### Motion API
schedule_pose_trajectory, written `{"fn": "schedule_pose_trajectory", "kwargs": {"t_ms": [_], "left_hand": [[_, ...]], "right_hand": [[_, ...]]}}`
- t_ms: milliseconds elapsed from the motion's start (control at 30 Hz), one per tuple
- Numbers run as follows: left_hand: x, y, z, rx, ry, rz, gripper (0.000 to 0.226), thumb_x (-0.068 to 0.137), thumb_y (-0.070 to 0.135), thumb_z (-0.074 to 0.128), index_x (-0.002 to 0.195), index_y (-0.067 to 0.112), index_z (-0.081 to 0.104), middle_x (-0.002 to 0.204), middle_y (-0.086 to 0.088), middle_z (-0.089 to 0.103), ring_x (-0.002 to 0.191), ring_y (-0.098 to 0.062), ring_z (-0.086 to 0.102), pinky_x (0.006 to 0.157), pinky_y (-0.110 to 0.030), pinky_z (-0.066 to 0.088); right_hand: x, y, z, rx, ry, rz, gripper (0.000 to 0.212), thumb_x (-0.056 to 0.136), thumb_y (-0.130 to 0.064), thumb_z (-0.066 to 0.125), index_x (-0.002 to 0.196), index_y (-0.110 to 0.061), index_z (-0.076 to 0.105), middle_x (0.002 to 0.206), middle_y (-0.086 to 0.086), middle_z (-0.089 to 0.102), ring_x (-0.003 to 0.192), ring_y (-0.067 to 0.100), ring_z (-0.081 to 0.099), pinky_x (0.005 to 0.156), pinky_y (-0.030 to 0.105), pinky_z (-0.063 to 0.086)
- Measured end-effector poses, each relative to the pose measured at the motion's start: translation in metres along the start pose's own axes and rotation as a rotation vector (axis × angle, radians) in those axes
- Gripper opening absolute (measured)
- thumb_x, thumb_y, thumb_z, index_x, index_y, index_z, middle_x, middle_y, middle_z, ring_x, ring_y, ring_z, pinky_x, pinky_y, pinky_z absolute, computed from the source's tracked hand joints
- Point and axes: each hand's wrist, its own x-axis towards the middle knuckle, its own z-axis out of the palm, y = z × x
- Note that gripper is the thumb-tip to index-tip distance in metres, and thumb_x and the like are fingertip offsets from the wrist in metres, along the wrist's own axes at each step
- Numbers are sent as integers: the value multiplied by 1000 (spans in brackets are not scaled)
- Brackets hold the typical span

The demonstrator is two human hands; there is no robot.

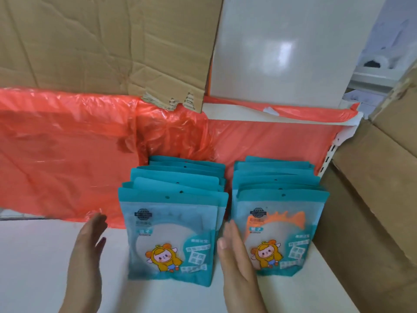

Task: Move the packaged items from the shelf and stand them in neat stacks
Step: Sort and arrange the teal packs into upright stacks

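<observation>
Two upright rows of teal mirror packets stand side by side on the white shelf (pixel 40 256). The left row (pixel 173 222) has a white mirror in its front packet, the right row (pixel 279 224) an orange one. Each front packet shows a cartoon child in a yellow hood. My left hand (pixel 86 251) is flat and open, a short gap left of the left row. Flat and open too, my right hand (pixel 237 256) is in the gap between the two rows, at the left row's right edge. Neither hand holds anything.
Crumpled red plastic sheeting (pixel 67 150) hangs behind the rows. A torn cardboard sheet (pixel 101 41) leans above it, beside a white panel (pixel 282 53). Brown cardboard boxes (pixel 372 188) close in on the right, next to a slotted shelf upright (pixel 404 141).
</observation>
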Motion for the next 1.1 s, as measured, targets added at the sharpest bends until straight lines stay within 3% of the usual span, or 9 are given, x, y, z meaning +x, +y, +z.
{"fn": "schedule_pose_trajectory", "kwargs": {"t_ms": [67,133,233,333,533,767,900,1033,1100], "left_hand": [[5,23,21,8,-121,-8,46,100,43,20,131,23,48,140,1,49,127,-10,45,112,-35,27],[3,30,40,42,-240,-13,53,96,56,17,121,29,56,127,13,60,120,-2,52,108,-32,33],[8,37,58,-2,-383,-24,54,100,45,14,104,21,62,91,13,74,88,1,68,78,-16,52],[15,34,68,-49,-391,-41,57,101,43,15,106,9,61,89,2,74,82,-7,70,64,-14,54],[23,21,69,-218,-354,-152,56,93,56,31,120,18,62,118,-12,67,110,-30,62,99,-48,45],[19,14,75,-281,-274,-85,51,97,45,32,125,11,57,117,-11,66,113,-31,59,93,-43,48],[17,9,79,-250,-220,-35,58,85,56,43,127,17,54,126,-13,60,120,-34,54,103,-56,40],[24,3,76,-294,-211,-7,44,91,45,38,128,26,53,125,2,61,121,-22,55,96,-35,47],[28,3,74,-290,-240,-19,47,86,50,41,129,36,50,136,3,54,126,-19,51,105,-40,41]], "right_hand": [[23,-12,16,15,-3,78,69,82,-61,43,145,-44,19,146,-31,20,137,-6,21,118,27,17],[40,-16,28,16,60,81,74,84,-61,44,148,-43,13,151,-25,19,141,1,19,120,36,18],[58,-15,39,18,147,72,83,74,-68,51,145,-50,14,153,-18,27,140,10,30,117,43,26],[76,-18,42,135,183,103,73,79,-57,57,144,-45,25,147,-16,36,129,6,41,112,35,30],[86,-25,49,101,173,70,52,93,-42,49,143,-35,35,131,-21,42,117,-2,39,98,21,27],[95,-19,50,105,208,58,22,94,-37,48,111,-51,45,105,-39,45,102,-14,45,97,21,28],[98,-20,47,104,218,22,47,93,-39,49,139,-34,38,110,-35,45,113,-6,41,97,20,27],[94,-13,47,60,236,19,65,83,-53,54,142,-43,29,137,-23,39,127,-1,34,103,23,25],[90,-10,46,37,261,5,72,76,-60,46,143,-48,22,148,-21,29,134,1,28,107,25,22]]}}
